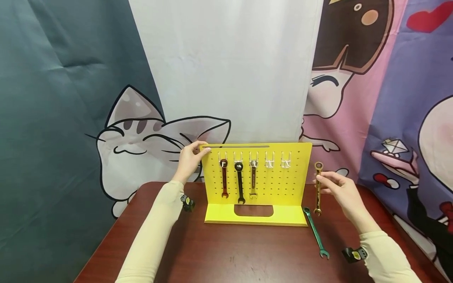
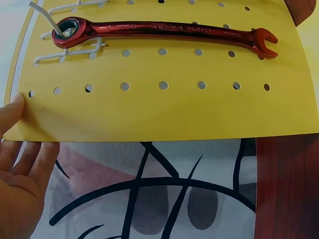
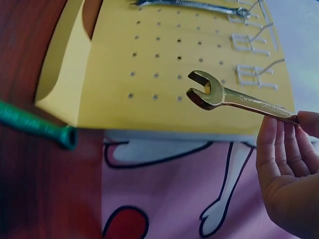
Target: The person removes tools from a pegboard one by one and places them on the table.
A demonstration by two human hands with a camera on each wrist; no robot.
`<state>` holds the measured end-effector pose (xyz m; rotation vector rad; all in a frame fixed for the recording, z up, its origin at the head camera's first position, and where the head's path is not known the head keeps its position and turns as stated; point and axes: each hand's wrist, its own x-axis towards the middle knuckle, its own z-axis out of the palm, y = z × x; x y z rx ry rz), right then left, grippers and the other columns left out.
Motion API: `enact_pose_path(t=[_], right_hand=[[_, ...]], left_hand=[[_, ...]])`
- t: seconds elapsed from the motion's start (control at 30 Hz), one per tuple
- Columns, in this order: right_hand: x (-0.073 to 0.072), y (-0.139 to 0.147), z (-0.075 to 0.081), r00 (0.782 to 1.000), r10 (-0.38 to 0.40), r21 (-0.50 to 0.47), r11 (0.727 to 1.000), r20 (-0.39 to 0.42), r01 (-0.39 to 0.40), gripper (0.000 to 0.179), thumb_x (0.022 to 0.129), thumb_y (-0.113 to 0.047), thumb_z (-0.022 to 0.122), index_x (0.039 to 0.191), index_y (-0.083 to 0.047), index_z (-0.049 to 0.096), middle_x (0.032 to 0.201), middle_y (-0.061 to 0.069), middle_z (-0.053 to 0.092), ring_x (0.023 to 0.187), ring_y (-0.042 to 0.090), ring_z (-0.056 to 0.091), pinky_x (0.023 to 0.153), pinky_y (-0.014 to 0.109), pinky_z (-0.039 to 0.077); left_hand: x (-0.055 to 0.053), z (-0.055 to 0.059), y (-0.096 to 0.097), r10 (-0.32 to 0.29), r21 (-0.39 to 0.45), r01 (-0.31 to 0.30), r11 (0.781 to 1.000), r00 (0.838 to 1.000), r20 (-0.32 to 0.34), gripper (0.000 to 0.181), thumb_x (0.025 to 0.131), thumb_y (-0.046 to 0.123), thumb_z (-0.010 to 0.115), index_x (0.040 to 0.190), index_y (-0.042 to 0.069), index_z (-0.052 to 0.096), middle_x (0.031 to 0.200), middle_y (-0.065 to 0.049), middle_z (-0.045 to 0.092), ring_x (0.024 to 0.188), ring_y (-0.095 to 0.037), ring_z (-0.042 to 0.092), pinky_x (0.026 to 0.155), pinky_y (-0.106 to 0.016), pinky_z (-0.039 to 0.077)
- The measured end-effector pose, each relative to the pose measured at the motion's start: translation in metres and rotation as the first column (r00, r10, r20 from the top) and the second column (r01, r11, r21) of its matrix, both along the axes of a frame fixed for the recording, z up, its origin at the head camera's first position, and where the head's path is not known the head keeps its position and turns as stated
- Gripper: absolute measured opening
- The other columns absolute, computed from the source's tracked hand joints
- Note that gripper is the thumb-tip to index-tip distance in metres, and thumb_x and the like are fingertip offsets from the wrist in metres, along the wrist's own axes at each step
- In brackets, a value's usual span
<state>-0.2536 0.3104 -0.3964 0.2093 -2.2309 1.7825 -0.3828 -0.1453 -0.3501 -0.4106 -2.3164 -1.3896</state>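
Observation:
My left hand [image 1: 190,160] grips the top left corner of a yellow pegboard [image 1: 293,184], thumb in front and fingers behind. A gold combination wrench [image 1: 318,192] is pinched in my right hand [image 1: 339,192], ring end up, just right of the board. In the right wrist view its open end [image 3: 207,92] points toward the board. From the board's hooks hang a red wrench [image 2: 164,30], a black wrench [image 1: 240,184] and a silver wrench [image 1: 253,179]. Two white hooks [image 1: 269,160] to their right carry nothing. A green wrench [image 1: 316,234] lies on the table by the board's right foot.
The board stands on a dark red-brown wooden table [image 1: 230,251], its base having a cutout in the middle. Behind the table hangs a printed cloth [image 1: 226,70] with cartoon figures. A small black wrist camera [image 1: 354,254] is strapped to the right wrist.

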Motion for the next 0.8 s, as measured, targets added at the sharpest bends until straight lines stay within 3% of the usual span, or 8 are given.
enact_pose_path(t=[0.27, 0.5, 0.8], right_hand=[[0.008, 0.023, -0.016, 0.996, -0.043, 0.062, 0.997, 0.083, 0.038, 0.011, 0.101, -0.025, 0.065, 0.106, -0.019, 0.072, 0.091, -0.011, 0.074, 0.080, 0.009, 0.070, 0.072, 0.024, 0.056], [0.004, 0.034, -0.038, 0.977, -0.032, 0.145, 0.989, 0.213, 0.000, 0.038, 0.102, -0.021, 0.063, 0.121, 0.011, 0.062, 0.088, -0.005, 0.074, 0.080, 0.012, 0.071, 0.071, 0.030, 0.058], [0.005, 0.040, -0.075, 0.929, 0.058, 0.098, 0.990, 0.366, -0.100, 0.042, 0.101, -0.012, 0.060, 0.123, 0.023, 0.052, 0.096, 0.019, 0.073, 0.079, 0.020, 0.071, 0.070, 0.033, 0.058]], left_hand=[[-0.001, 0.000, -0.001, -0.012, -0.005, 0.012, 1.000, 1.000, -0.003, 0.032, 0.094, 0.034, 0.073, 0.117, 0.012, 0.072, 0.100, -0.011, 0.069, 0.080, -0.027, 0.065, 0.070, -0.033, 0.049], [-0.001, 0.003, -0.005, -0.009, -0.002, 0.009, 1.000, 1.000, -0.001, 0.034, 0.094, 0.036, 0.073, 0.117, 0.012, 0.072, 0.103, -0.010, 0.069, 0.083, -0.028, 0.068, 0.071, -0.034, 0.049], [-0.003, 0.002, -0.003, -0.003, -0.019, 0.003, 1.000, 1.000, 0.000, 0.033, 0.094, 0.035, 0.073, 0.118, 0.012, 0.071, 0.100, -0.012, 0.069, 0.084, -0.027, 0.067, 0.068, -0.032, 0.047]])
